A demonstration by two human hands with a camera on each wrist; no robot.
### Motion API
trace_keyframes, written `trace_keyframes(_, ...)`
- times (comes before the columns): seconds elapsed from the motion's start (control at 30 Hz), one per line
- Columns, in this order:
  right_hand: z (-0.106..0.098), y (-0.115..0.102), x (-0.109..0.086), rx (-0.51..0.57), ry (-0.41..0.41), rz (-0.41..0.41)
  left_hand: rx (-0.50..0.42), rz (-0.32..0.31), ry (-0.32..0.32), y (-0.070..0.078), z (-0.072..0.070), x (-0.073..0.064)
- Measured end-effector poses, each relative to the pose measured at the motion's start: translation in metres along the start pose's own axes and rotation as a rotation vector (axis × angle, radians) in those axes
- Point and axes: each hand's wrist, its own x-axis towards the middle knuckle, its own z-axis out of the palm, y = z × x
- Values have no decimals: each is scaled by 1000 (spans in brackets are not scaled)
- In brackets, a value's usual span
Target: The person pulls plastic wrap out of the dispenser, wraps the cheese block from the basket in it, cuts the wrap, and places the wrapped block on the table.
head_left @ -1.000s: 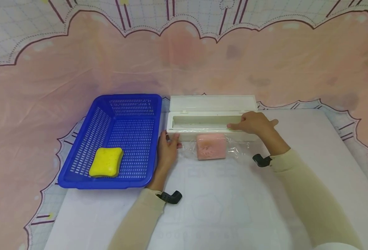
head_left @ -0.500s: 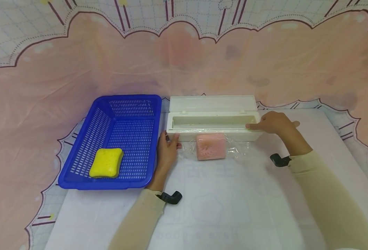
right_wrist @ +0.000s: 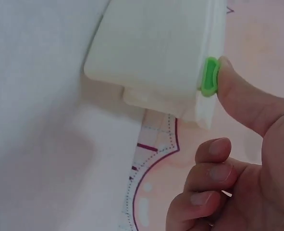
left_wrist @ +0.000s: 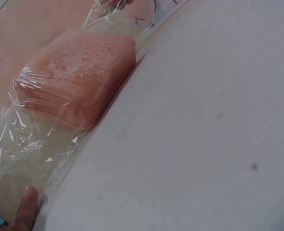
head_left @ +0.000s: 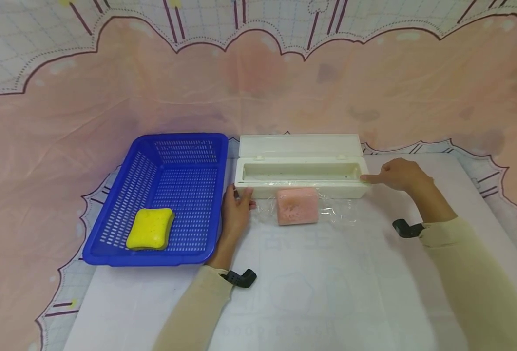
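A white cling film dispenser (head_left: 299, 190) lies across the back of the table with its lid (head_left: 299, 145) raised. Clear film (head_left: 264, 209) hangs from its front edge and covers a pink sponge (head_left: 297, 206) on the tabletop. My left hand (head_left: 235, 214) grips the dispenser's left end, thumb on the front, other fingers partly hidden behind it. At the opposite end, my right hand (head_left: 399, 174) reaches in with the thumb extended. That thumb touches a green slide cutter (right_wrist: 209, 77) in the right wrist view, while the other fingers curl loosely below and hold nothing.
Left of the dispenser stands a blue plastic basket (head_left: 146, 261), close beside my left forearm. A yellow sponge (head_left: 150, 229) lies inside it. White sheeting (head_left: 328, 282) covers the table, and a patterned cloth (head_left: 258, 87) rises behind.
My right hand has slid rightward along the dispenser's front edge, from right of its middle to its right end. The left hand, dispenser and pink sponge have stayed put.
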Motion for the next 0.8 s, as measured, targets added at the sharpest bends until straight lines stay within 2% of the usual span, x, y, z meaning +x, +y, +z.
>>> trace_keyframes(0.2, 21, -1, -10, 173, 143, -92, 123, -1, 18, 11, 4, -9)
trace_keyframes(0.27, 29, -8, -19, 222, 238, -117, 182, -2, 38, 19, 6, -16)
trace_keyframes(0.33, 37, -18, -28, 256, 367, -191, 263, 34, 47, 27, 9, -27)
trace_keyframes(0.4, 47, -31, -36, 282, 509, -318, 413, 126, 38, 36, 12, -41)
trace_keyframes(0.47, 58, -43, -43, 270, 613, -463, 576, 293, 17, 43, 16, -53)
trace_keyframes(0.53, 70, -56, -47, 234, 653, -577, 719, 478, 12, 49, 19, -62)
trace_keyframes(0.6, 81, -67, -50, 190, 635, -603, 800, 618, 14, 53, 22, -64)
trace_keyframes(0.67, 91, -76, -50, 156, 589, -573, 806, 689, 0, 54, 23, -60)
trace_keyframes(0.73, 99, -83, -47, 147, 547, -524, 774, 697, -43, 52, 23, -52)
trace_keyframes(0.8, 107, -86, -42, 161, 519, -481, 727, 675, -105, 47, 23, -43)
